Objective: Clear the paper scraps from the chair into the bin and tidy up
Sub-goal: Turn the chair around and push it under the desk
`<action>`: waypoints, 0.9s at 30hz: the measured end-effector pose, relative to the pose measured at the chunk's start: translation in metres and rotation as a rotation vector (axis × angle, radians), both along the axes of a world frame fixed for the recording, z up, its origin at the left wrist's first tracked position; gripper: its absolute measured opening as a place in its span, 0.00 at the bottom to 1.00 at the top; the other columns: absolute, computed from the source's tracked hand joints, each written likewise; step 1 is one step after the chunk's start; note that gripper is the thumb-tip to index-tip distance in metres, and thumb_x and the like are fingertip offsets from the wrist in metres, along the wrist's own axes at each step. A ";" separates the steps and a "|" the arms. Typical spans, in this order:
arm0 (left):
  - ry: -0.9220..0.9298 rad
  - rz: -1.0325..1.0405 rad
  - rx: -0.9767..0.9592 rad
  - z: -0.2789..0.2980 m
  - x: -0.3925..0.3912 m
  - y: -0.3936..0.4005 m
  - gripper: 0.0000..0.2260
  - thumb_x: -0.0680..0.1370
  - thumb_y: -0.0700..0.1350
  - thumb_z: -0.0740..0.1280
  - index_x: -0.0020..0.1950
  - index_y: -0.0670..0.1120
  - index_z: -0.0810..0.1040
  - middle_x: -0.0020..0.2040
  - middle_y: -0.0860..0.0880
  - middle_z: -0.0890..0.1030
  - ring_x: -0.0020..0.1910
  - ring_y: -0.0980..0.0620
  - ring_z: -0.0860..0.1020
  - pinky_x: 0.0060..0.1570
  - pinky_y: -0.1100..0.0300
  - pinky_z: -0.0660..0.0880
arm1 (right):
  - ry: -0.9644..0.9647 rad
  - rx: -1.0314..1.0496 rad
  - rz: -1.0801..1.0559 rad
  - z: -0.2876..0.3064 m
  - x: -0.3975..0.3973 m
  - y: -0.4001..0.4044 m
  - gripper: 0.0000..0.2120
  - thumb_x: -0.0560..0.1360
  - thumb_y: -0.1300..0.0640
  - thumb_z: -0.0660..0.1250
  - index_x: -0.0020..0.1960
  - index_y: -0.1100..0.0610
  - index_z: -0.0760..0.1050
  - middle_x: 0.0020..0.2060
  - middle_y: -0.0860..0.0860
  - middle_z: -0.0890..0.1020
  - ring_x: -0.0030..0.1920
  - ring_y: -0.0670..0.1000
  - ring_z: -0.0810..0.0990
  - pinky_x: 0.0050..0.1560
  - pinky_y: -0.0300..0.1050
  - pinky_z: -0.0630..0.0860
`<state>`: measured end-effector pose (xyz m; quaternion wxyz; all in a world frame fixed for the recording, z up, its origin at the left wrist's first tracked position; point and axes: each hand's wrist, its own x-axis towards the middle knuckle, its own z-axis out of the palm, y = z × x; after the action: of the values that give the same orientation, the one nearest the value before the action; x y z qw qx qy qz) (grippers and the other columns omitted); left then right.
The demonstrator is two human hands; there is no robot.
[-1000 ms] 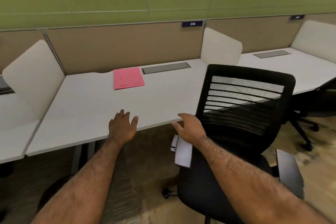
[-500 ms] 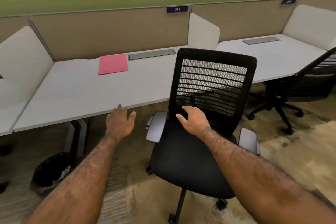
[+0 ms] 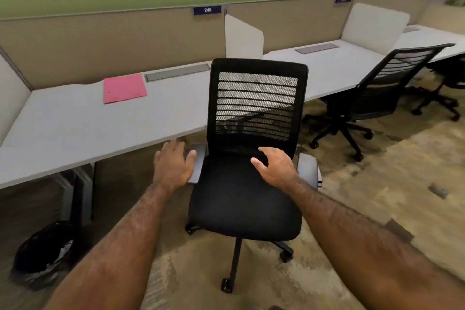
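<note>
Now both bare hands — left hand (image 3: 173, 166), right hand (image 3: 275, 166) — hover open-fingered, empty, over the black mesh-backed chair (image 3: 245, 191), its padded seat bare; left of it, the round black-lined bin (image 3: 45, 251).

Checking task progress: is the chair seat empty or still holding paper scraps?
Empty. The chair seat shows bare black fabric, no scraps; both hands, left hand and right hand, hover open above it.

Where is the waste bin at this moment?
In the head view the black bin stands on the floor at lower left, under the white desk beside its leg, left of the black chair and the left hand.
</note>
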<state>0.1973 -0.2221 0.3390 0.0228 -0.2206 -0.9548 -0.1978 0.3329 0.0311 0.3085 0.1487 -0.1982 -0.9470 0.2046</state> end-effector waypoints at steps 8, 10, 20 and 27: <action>0.051 0.003 0.070 0.012 0.000 0.056 0.27 0.82 0.56 0.57 0.74 0.40 0.65 0.77 0.40 0.63 0.76 0.41 0.59 0.75 0.44 0.56 | 0.017 0.012 -0.067 0.020 0.016 0.070 0.26 0.77 0.41 0.62 0.69 0.55 0.71 0.65 0.53 0.77 0.67 0.53 0.72 0.68 0.49 0.66; 0.045 0.020 0.067 0.010 -0.005 0.073 0.27 0.82 0.56 0.57 0.75 0.40 0.64 0.77 0.40 0.62 0.76 0.41 0.59 0.75 0.44 0.56 | 0.010 0.031 -0.058 0.023 0.010 0.096 0.26 0.77 0.41 0.62 0.69 0.55 0.71 0.65 0.53 0.77 0.67 0.53 0.72 0.68 0.49 0.66; 0.091 0.235 0.046 -0.015 -0.039 0.185 0.26 0.81 0.54 0.59 0.74 0.40 0.67 0.76 0.39 0.64 0.76 0.41 0.60 0.74 0.43 0.56 | -0.047 0.137 0.147 0.070 -0.116 0.302 0.33 0.76 0.40 0.64 0.74 0.57 0.64 0.72 0.55 0.69 0.72 0.56 0.66 0.71 0.54 0.65; 0.087 0.315 0.019 -0.006 -0.047 0.271 0.26 0.81 0.54 0.59 0.74 0.41 0.66 0.77 0.41 0.63 0.77 0.42 0.59 0.75 0.44 0.56 | -0.136 0.084 0.166 0.102 -0.218 0.402 0.34 0.76 0.46 0.65 0.74 0.62 0.59 0.72 0.60 0.65 0.72 0.62 0.64 0.70 0.57 0.65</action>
<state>0.1501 0.0488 0.3328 0.0973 -0.0762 -0.9737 -0.1912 0.1147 0.4326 0.4109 0.0746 -0.1260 -0.9758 0.1626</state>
